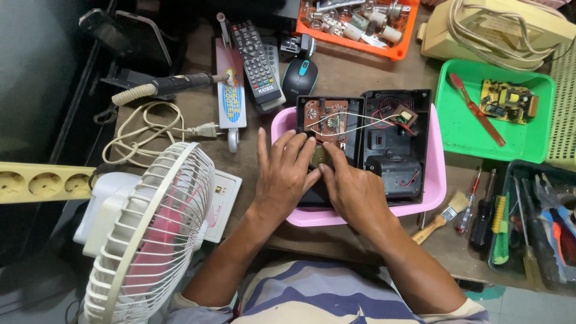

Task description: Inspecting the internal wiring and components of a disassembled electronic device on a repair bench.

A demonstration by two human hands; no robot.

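Fingertips of the left hand (282, 174) and right hand (351, 189) press, not clenched, on a round part inside the opened black casing (363, 150) at frame centre, seemingly mid-disassembly, needing a careful pry next.

Two hands (282, 174) (354, 192); two circuit boards (324, 118) (510, 101); one fan (150, 234); one remote control (257, 60); one computer mouse (299, 78); one paintbrush (441, 217).
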